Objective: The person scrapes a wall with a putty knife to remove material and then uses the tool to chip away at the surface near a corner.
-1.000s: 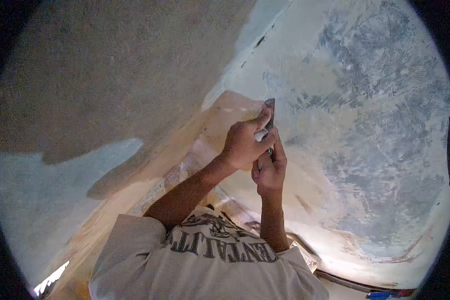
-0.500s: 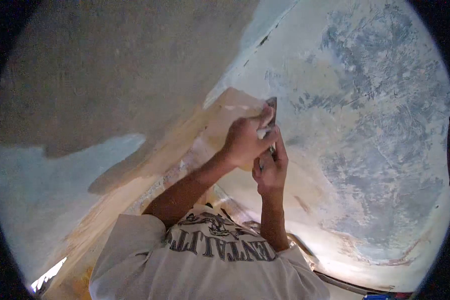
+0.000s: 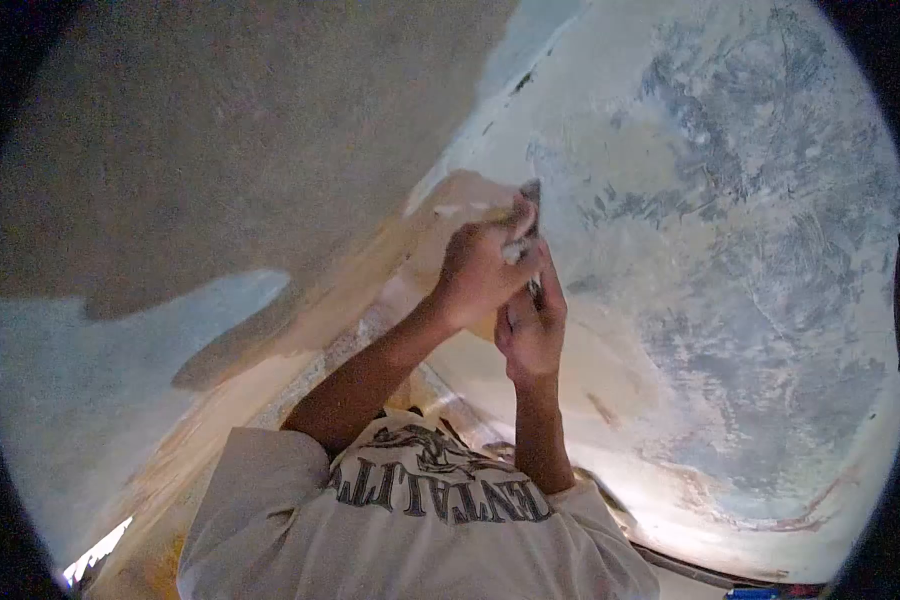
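Observation:
Both my hands are raised together against a pale, smeared wall (image 3: 620, 150). A putty knife (image 3: 535, 198) with a thin dark blade stands nearly upright in them, its tip at the wall surface. My right hand (image 3: 533, 335) is closed around its lower part, with the forefinger stretched up along it; the handle is mostly hidden. My left hand (image 3: 475, 270) is closed at the blade, with thumb and fingers against it. Something whitish shows between the left fingers, too blurred to name.
A long seam (image 3: 520, 85) runs diagonally where the wall meets a shadowed surface (image 3: 250, 130) at the left. Grey-blue rough patches (image 3: 740, 330) cover the right side. Bright light falls low on the right, and a blue object (image 3: 755, 593) lies at the bottom edge.
Both hands and the putty knife have shifted slightly left and up along the wall. The grip looks the same.

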